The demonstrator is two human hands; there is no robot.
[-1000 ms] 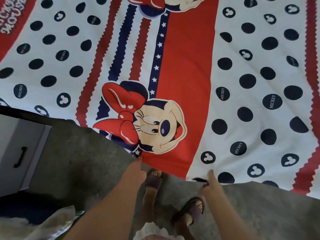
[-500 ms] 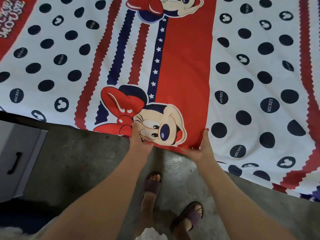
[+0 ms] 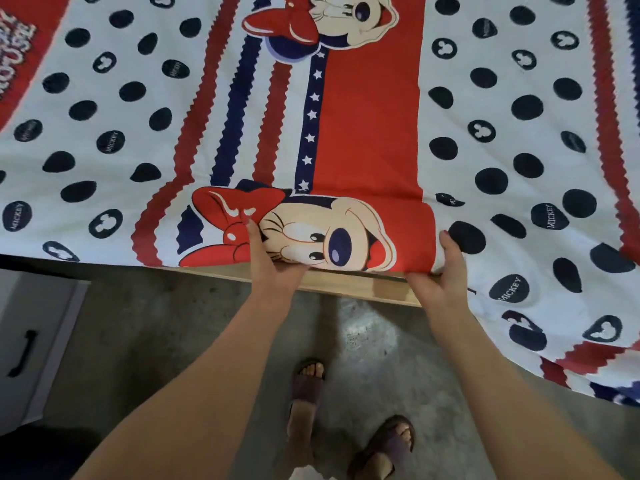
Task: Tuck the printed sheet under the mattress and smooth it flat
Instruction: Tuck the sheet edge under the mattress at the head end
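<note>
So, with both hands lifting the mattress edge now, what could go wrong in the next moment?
1. The right hand and left hand have fingers under the lifted edge, above the wooden bed frame; lowering too soon may pinch them.
2. To the right, the printed sheet hangs loose over the frame; tucking only the middle may leave wrinkles there.
3. The sandalled feet stand close below; loose cloth could fall onto them.

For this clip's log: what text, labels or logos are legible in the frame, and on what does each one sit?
"MICKEY": white capitals on dark dots of the printed sheet, clearest on the dot at the right edge, the dot by the right hand and the dot at the far left.
Large lettering on the red panel, top left: cropped, not readable.
Other lettered dots: too blurred.
</note>
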